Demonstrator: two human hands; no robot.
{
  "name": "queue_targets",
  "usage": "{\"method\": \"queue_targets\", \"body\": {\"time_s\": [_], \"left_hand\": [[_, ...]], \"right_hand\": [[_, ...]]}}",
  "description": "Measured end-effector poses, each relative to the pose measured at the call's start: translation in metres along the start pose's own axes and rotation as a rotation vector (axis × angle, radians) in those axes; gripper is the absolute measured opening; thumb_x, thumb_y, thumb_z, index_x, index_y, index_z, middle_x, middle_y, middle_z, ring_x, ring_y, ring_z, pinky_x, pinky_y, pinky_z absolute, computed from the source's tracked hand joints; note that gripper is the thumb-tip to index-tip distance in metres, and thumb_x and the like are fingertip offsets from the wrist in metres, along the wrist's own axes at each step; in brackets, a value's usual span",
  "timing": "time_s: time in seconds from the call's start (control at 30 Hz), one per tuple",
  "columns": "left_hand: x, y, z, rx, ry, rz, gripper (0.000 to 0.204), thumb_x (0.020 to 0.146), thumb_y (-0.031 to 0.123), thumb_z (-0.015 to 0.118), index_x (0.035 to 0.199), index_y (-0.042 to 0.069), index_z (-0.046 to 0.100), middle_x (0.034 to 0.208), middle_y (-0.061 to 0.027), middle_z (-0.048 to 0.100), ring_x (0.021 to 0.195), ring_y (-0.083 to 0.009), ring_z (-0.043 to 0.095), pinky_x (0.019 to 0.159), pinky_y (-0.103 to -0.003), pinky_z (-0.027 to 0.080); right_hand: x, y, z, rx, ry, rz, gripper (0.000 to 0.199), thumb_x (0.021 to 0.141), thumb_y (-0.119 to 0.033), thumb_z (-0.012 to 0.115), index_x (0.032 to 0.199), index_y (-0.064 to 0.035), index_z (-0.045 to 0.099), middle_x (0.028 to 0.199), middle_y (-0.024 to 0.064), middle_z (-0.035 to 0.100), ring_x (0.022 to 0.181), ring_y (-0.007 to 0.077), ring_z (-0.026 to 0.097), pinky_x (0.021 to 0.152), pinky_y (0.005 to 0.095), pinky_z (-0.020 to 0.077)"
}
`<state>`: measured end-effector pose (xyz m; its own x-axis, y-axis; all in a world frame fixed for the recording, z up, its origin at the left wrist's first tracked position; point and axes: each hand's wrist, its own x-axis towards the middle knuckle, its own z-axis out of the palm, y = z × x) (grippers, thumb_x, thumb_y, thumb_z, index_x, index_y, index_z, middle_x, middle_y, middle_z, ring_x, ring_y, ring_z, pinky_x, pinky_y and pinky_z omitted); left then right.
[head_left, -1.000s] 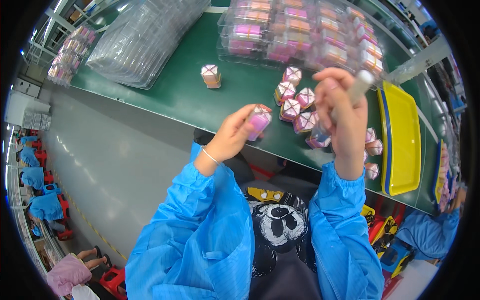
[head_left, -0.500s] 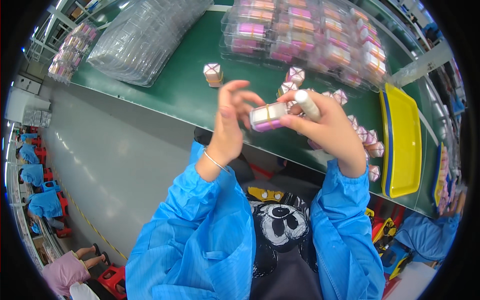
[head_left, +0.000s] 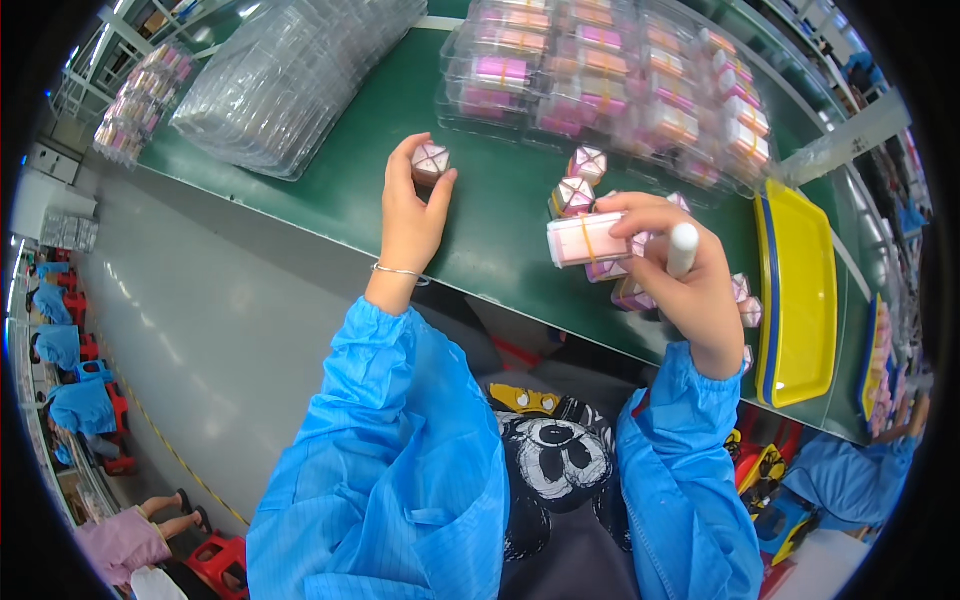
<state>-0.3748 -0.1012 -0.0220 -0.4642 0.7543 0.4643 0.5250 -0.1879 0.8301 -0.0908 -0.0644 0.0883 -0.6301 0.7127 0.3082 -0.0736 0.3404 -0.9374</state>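
My left hand (head_left: 412,215) has its thumb and fingers closed around a small bundle (head_left: 431,160) standing on the green table; its top end shows crossing lines. Farther right, my right hand (head_left: 685,265) grips another bundle (head_left: 580,241), pale pink and white with a yellow rubber band round it, by its right end. A white pen-like stick (head_left: 682,248) is also tucked in that hand, its rounded end pointing up. Beneath and around the right hand, several more such bundles (head_left: 574,196) stand on the table, partly covered by the hand.
Clear plastic trays (head_left: 600,80) filled with banded bundles lie at the back right. A stack of clear trays (head_left: 290,85) rests at the back left. Yellow trays (head_left: 805,300) lie along the right side of the green table (head_left: 480,215). People in blue work at the far left.
My left hand has moved left and away from me, from beside the held bundle to the lone standing one. My right hand has shifted slightly right, still holding its bundle and the white stick.
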Motion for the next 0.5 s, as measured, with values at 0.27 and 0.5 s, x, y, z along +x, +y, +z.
{"method": "queue_targets", "body": {"time_s": [0.27,0.5], "left_hand": [[-0.005,0.015,0.002,0.085,-0.062,-0.029,0.048,0.083,0.016,0.077,0.124,0.005,0.055,0.098,-0.0049,0.065,0.084,-0.0131,0.06,0.08,-0.028,0.048],[-0.004,0.014,0.001,0.095,-0.062,-0.011,0.049,0.082,0.015,0.077,0.124,0.004,0.055,0.103,-0.0074,0.065,0.087,-0.0155,0.061,0.08,-0.029,0.049]], "right_hand": [[-0.027,-0.025,0.001,-0.509,0.187,-0.429,0.019,0.08,0.011,0.065,0.091,-0.004,0.064,0.116,0.0217,0.067,0.1,0.0293,0.068,0.078,0.0324,0.0547],[-0.05,-0.01,0.0,-0.544,0.243,-0.819,0.019,0.065,-0.012,0.075,0.084,-0.0104,0.069,0.112,0.0274,0.066,0.068,0.0241,0.066,0.053,0.0247,0.0474]]}}
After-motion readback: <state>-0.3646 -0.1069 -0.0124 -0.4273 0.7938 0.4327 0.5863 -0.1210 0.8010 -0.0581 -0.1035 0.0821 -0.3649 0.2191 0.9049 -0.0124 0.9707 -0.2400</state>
